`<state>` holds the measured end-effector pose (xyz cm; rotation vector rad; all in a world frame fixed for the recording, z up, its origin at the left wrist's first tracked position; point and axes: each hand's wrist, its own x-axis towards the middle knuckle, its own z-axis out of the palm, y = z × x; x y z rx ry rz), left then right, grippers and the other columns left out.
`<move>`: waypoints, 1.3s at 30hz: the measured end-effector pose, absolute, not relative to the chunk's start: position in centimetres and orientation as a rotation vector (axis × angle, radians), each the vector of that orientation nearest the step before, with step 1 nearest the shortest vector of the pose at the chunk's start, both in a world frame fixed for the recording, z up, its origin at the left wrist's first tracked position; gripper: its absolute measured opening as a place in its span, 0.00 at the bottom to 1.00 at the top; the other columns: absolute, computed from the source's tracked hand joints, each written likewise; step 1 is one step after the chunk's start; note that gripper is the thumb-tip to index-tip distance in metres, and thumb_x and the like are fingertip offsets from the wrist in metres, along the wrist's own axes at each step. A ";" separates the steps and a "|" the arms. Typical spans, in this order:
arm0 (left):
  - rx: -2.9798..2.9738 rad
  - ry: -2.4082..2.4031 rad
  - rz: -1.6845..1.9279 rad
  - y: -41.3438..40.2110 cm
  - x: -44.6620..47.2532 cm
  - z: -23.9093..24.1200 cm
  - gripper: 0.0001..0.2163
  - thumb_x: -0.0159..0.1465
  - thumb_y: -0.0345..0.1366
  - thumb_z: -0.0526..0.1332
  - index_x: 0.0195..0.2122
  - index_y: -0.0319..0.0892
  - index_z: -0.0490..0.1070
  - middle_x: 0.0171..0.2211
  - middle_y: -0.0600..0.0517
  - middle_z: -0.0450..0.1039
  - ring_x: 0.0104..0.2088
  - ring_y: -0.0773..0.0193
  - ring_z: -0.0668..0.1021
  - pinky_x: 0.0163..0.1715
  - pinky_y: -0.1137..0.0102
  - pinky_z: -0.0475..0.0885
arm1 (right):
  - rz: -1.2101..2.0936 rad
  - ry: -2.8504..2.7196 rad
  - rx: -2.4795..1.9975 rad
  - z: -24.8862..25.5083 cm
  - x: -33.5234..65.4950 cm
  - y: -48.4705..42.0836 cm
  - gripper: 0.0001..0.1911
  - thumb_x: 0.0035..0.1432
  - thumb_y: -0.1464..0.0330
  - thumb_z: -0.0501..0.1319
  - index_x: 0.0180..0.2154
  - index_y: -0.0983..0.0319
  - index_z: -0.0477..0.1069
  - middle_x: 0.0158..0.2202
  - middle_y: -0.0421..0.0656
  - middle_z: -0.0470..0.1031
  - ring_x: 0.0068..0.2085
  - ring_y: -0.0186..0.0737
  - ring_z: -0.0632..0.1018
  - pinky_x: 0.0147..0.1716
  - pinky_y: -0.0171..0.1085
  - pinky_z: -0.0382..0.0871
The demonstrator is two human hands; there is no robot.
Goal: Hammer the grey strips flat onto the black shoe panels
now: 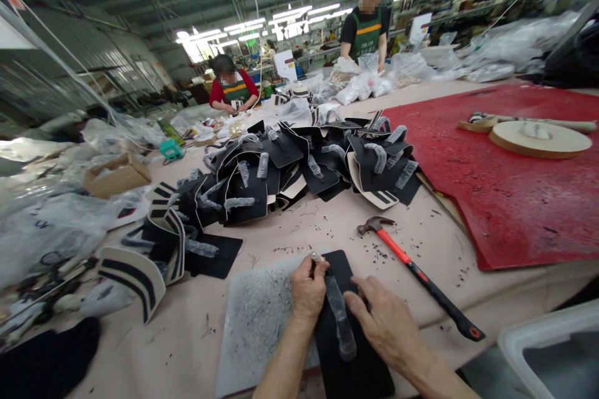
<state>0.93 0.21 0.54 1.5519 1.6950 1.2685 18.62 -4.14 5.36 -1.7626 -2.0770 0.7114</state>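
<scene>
A black panel (332, 355) lies partly over a pale, scuffed slab (255, 318), with a strap wrapped in clear plastic (337, 312) running along it. My left hand (309, 293) is closed in a pinch on the strap's far end, where a small shiny tip pokes out above the fingers. On the panel's right side rests my right hand (386, 318), its thumb and fingers apart and nothing visible between them. To the right, a claw hammer (405, 255) with an orange and black handle lies on the table.
Beyond my hands is a heap of black and cream striped panels (290, 162) with wrapped straps. A red sheet (524, 199) carries a tape roll (540, 137). At lower right stands a whitish plastic bin (519, 343). Two people (367, 31) work across the table (196, 330).
</scene>
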 end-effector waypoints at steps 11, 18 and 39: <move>1.514 1.550 1.264 0.6 0.6 0.9 0.09 0.62 0.37 0.59 0.36 0.42 0.79 0.33 0.50 0.82 0.35 0.59 0.82 0.38 0.68 0.74 | 0.790 -1.748 -2.131 1.9 28.6 -0.7 0.02 0.58 0.72 0.54 0.35 0.62 0.64 0.34 0.48 0.69 0.33 0.44 0.70 0.34 0.41 0.60; 1.524 1.699 1.276 1.1 1.2 0.9 0.09 0.62 0.39 0.61 0.28 0.41 0.74 0.22 0.55 0.74 0.24 0.64 0.75 0.28 0.73 0.67 | 1.473 -1.358 -1.882 4.0 26.3 -0.4 0.06 0.58 0.67 0.51 0.28 0.59 0.59 0.23 0.37 0.63 0.21 0.32 0.65 0.21 0.33 0.61; 1.773 1.597 1.237 0.0 1.4 0.4 0.07 0.64 0.33 0.57 0.30 0.43 0.73 0.25 0.54 0.73 0.27 0.65 0.75 0.32 0.74 0.68 | -0.081 -2.056 -1.305 17.3 24.1 -2.3 0.14 0.70 0.59 0.50 0.33 0.58 0.62 0.18 0.34 0.64 0.16 0.32 0.65 0.19 0.34 0.51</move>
